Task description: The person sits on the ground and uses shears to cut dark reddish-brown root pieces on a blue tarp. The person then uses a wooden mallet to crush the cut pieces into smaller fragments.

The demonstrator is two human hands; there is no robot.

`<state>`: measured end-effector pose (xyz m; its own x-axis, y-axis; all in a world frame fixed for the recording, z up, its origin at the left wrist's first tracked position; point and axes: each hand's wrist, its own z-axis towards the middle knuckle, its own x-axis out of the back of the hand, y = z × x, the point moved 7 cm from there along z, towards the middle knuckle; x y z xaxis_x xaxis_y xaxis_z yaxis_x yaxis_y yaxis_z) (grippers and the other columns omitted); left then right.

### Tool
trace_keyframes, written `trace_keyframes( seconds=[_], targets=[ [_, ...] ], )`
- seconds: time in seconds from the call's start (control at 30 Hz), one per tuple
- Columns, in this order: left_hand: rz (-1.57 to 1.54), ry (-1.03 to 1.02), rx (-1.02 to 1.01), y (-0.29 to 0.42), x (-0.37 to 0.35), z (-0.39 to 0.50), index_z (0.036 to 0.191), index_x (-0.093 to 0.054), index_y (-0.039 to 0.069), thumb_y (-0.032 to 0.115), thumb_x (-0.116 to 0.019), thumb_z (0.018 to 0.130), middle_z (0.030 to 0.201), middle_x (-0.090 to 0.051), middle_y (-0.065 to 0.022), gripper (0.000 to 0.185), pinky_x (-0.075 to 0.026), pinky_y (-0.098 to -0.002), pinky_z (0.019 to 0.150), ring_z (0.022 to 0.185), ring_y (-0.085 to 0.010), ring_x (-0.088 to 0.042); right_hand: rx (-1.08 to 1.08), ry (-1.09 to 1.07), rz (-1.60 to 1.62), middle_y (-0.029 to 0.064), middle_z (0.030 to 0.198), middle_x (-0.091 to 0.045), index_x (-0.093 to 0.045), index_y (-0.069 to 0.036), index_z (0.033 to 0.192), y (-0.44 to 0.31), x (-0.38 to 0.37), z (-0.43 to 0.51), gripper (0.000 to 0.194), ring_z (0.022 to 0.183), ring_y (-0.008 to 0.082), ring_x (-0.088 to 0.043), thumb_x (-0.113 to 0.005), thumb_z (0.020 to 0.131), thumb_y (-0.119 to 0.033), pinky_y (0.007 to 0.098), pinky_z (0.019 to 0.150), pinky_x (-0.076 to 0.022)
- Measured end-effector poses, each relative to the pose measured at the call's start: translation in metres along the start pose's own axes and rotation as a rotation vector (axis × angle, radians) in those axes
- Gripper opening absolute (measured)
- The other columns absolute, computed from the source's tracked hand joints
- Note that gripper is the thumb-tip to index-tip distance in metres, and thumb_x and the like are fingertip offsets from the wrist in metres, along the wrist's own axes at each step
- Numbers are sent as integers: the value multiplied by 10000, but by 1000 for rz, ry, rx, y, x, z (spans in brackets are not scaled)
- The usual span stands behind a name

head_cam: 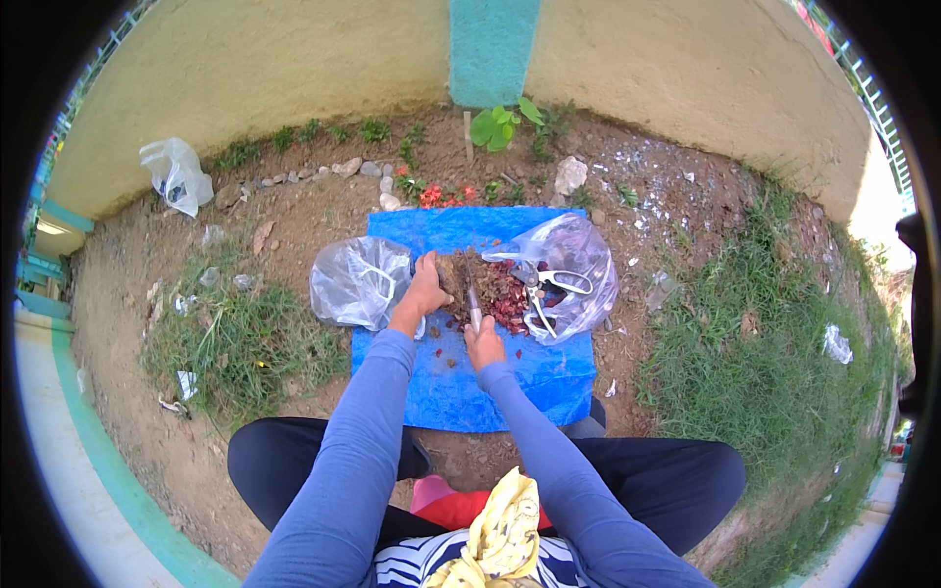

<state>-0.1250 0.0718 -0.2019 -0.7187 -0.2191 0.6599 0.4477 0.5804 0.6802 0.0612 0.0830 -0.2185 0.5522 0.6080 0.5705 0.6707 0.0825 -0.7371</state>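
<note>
A blue tarp (463,400) lies spread before me on the ground. My left hand (424,292) rests against the left side of a brown, crumbly clump (451,273) that looks like soil or plant fibre. My right hand (484,344) grips the pale handle of a narrow knife-like tool (474,303), whose blade points away from me into the brown material. Chopped dark red plant pieces (509,298) are heaped just right of the blade. Pruning shears (542,278) with white handles lie on the heap's right side, partly over a clear plastic bag (592,257).
Another clear plastic bag (345,287) sits left of my left hand. Beyond the tarp are red flowers (434,196), a pale rock (570,176), a green seedling (496,128) and a beige wall (309,66). Grass (742,353) grows at the right; a white bag (179,176) stands far left.
</note>
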Motion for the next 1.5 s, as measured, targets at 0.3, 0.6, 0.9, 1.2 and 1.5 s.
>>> trace_keyframes(
  seconds=[0.3,0.6,0.9,1.2,1.5],
  targets=[
    [-3,2,-21,5,0,6,1413,-144,-27,124,-865,533,1405,-248,-232,1147,-279,-370,1106,1321,-376,-266,-8,29,-9,326,877,-589,-389,-21,977,-3,7,3,348,824,518,-549,-527,914,-334,549,688,-425],
    [56,35,-26,4,0,3,1410,-153,-7,97,-859,527,1428,-204,-280,1135,-328,-371,1086,1300,-414,-317,199,83,-39,313,870,-585,-412,-33,950,-42,21,-20,350,800,502,-551,-515,920,-367,556,670,-417],
    [34,16,-1,0,-4,6,1420,-139,15,104,-854,530,1440,-192,-273,1145,-340,-385,1078,1291,-423,-335,238,69,-42,303,868,-592,-410,-34,947,-50,22,-18,364,799,495,-558,-498,920,-386,556,681,-427],
    [38,15,-9,-3,-4,7,1423,-134,23,113,-859,526,1441,-190,-270,1157,-333,-386,1081,1303,-419,-316,337,135,0,294,836,-596,-407,-43,944,-66,35,-23,360,764,495,-559,-491,922,-392,564,660,-427],
    [45,11,-3,-6,-4,8,1426,-122,23,121,-867,519,1443,-179,-278,1178,-318,-403,1089,1314,-426,-291,317,117,26,293,821,-603,-407,-39,953,-64,38,-24,372,763,496,-564,-493,919,-400,566,659,-427]
  ],
)
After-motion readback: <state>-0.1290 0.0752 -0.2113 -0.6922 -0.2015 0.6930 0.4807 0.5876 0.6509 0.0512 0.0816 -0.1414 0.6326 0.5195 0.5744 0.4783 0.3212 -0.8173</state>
